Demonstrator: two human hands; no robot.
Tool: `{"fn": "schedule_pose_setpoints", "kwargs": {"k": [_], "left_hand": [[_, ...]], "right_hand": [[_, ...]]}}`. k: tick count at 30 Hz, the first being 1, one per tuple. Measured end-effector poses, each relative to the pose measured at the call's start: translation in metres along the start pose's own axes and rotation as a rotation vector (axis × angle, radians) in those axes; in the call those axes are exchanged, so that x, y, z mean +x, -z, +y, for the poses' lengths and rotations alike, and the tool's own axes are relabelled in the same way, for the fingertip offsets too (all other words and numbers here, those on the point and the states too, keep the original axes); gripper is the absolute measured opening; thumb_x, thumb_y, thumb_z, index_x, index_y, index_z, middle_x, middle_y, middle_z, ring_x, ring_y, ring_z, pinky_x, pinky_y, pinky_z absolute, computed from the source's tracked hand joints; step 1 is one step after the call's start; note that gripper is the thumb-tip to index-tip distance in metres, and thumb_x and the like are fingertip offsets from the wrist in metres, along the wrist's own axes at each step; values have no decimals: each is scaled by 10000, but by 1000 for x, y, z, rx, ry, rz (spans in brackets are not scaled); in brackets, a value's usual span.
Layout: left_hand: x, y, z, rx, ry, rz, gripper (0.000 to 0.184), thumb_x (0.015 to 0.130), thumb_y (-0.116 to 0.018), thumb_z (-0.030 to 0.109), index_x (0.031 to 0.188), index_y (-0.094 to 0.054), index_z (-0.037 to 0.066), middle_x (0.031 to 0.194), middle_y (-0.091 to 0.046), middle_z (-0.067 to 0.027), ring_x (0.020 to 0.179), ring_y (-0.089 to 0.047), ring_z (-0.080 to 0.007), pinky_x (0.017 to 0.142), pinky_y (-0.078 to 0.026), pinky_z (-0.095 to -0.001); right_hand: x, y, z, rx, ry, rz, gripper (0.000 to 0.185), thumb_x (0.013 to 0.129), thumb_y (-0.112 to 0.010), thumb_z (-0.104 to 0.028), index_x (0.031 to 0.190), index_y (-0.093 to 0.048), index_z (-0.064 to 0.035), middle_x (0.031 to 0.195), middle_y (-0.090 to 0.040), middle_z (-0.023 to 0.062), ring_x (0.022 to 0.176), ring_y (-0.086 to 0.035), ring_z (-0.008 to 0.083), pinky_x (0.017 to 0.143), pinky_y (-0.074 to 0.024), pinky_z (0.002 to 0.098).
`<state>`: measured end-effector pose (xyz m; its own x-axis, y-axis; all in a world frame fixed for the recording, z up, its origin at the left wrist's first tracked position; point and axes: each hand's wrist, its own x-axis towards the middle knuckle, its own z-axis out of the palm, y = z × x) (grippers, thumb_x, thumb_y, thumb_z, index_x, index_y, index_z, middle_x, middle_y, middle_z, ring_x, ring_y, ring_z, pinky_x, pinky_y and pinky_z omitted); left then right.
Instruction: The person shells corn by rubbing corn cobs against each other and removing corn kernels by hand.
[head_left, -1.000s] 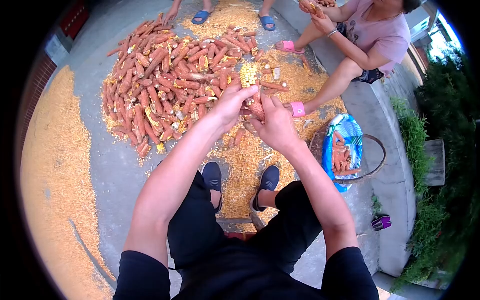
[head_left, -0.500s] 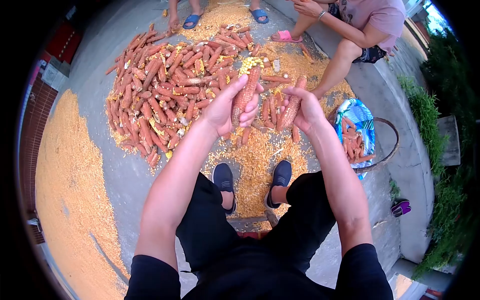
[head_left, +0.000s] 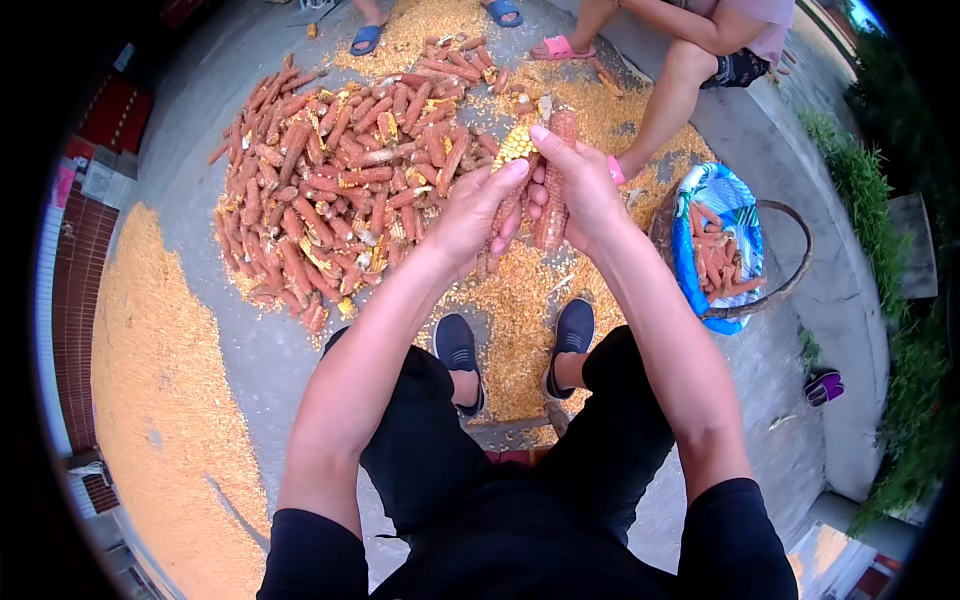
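Note:
My left hand (head_left: 478,212) is closed round a corn cob (head_left: 513,150) whose tip still carries yellow kernels; the rest of it is mostly covered by the fingers. In my right hand (head_left: 583,195) is a bare reddish cob (head_left: 553,215), held upright. The two hands meet in front of me, and the right thumb presses at the kernels on the left cob. Just beyond and to the left lies a big heap of reddish cobs (head_left: 330,185), a few with yellow kernels on them. Loose kernels (head_left: 515,305) cover the ground beneath my hands.
A lined basket (head_left: 688,270) holding cobs stands to the right. A broad layer of kernels (head_left: 165,400) spreads along the left. A person in pink sandals (head_left: 563,48) sits at the upper right; another person's blue slippers (head_left: 367,40) show at the top. A purple shoe (head_left: 824,387) lies far right.
My hands have come together, and the right thumb has moved onto the kernels of the left cob. The view has shifted slightly. The hand of the person at the top has left the view.

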<state>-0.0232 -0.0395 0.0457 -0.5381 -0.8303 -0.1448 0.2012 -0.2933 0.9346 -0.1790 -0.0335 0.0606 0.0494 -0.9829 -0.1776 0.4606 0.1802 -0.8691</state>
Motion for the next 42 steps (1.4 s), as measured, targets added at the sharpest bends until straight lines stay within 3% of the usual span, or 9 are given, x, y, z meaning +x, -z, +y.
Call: {"fn": "schedule_pose_setpoints", "kwargs": {"k": [4,7,10,13,22,28,34,37,42], "left_hand": [[-3,3,-1,-96,66,-39,446,1050,-478,446,1059,-594,15,784,-605,-72,401,-403,-70,353,-317,-213],[-4,-5,0,-87,66,36,421,1028,-536,422,989,-619,11,631,-548,-39,375,-384,-80,349,-286,-230],[-4,7,-9,164,214,-19,310,987,-624,359,997,-639,49,787,-625,-15,432,-422,-45,356,-291,-221],[-7,0,-13,92,166,23,282,958,-672,346,913,-657,68,684,-591,8,418,-407,-49,359,-285,-235],[0,1,-19,114,34,60,478,1026,-531,495,1069,-643,33,833,-616,-20,457,-413,-50,380,-324,-215],[-2,3,-29,265,19,113,463,1041,-509,478,1028,-651,37,826,-624,-20,426,-406,-51,341,-284,-224],[-1,9,-35,401,85,162,410,1022,-558,446,959,-638,49,691,-607,-22,368,-394,-85,332,-304,-276],[-7,13,-23,180,271,84,424,1016,-563,459,930,-639,50,649,-569,-15,355,-375,-93,329,-282,-281],[-5,9,-23,152,216,120,481,985,-593,521,942,-644,45,528,-455,22,341,-339,-84,332,-250,-257]], "right_hand": [[3,11,4,100,-32,-107,255,972,-654,-247,890,-599,-12,697,-564,55,559,-563,156,473,-452,308],[-1,12,6,110,-27,-62,187,942,-634,-168,876,-603,4,696,-582,79,556,-568,174,467,-448,321],[-3,14,9,1,8,-4,130,906,-603,-103,859,-603,18,707,-600,102,552,-572,189,460,-448,331],[-1,17,14,-74,21,10,110,890,-587,-82,851,-604,19,717,-608,110,550,-574,193,452,-448,337],[-3,16,3,-45,-51,-24,102,885,-613,-85,861,-609,13,718,-601,94,562,-584,170,455,-469,330],[2,14,20,-107,18,41,103,869,-587,-55,850,-609,43,718,-622,121,546,-596,194,449,-467,340],[7,14,32,-192,-2,76,117,853,-553,-37,835,-608,65,710,-627,146,512,-587,223,443,-462,354],[7,15,36,-245,-7,91,120,851,-548,-33,836,-613,67,704,-621,138,506,-580,222,443,-459,354],[7,16,38,-195,7,63,146,868,-546,-51,924,-619,63,751,-629,135,549,-592,218,475,-480,354]]}}
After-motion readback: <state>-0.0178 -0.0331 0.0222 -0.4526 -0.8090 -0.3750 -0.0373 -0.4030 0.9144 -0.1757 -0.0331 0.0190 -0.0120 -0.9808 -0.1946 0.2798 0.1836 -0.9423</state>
